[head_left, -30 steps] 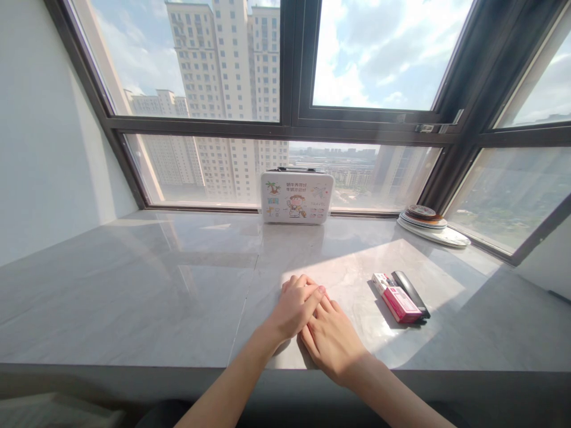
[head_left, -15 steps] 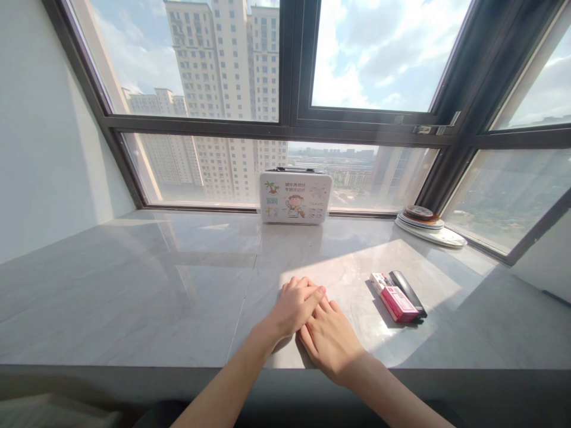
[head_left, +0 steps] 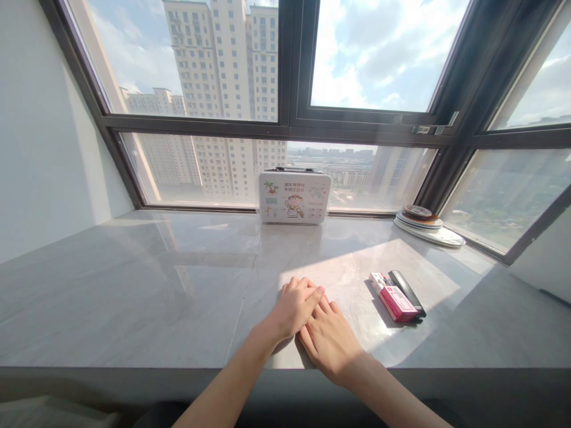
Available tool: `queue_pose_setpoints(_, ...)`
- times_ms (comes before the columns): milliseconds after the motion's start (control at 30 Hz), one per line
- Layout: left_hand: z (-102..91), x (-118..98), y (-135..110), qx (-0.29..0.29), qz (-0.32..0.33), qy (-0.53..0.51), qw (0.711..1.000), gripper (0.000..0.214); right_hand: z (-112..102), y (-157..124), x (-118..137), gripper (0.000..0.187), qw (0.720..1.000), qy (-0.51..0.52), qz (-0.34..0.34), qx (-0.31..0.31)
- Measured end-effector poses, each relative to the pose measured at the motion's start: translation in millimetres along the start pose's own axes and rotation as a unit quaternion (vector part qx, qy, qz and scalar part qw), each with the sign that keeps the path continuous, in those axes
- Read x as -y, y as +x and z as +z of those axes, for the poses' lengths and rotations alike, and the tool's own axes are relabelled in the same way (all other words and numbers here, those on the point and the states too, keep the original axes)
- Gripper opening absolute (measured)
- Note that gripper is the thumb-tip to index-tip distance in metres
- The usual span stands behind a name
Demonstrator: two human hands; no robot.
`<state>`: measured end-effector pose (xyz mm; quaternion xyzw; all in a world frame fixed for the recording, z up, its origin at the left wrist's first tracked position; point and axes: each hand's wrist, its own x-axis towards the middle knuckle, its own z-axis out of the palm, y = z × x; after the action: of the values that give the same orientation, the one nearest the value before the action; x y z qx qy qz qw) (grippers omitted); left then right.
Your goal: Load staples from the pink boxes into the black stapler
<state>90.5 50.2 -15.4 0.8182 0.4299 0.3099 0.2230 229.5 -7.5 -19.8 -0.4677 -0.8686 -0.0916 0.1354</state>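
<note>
Pink-and-white box, lying out beside the right hand.
Left hand drapes over its fingers, both hands loose and unclenched on the marbled ledge; a black stapler lies alongside the box, and farther back a printed white case stands by the window, plates stacked in the corner.

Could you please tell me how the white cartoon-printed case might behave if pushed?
The case is probably stiff, given its flat face and rounded corners. Standing upright, it might tip if pushed near the top; the glossy countertop may let it slide.
</note>
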Motion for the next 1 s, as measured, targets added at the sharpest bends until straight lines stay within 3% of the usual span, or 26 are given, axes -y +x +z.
queue_pose_setpoints(1000, 0.3, -1.5, -1.5, -0.005, 0.025, -0.009, 1.0, 0.054, 3.1, -0.3, -1.8, 0.043, 0.999, 0.042, 0.01, 0.014)
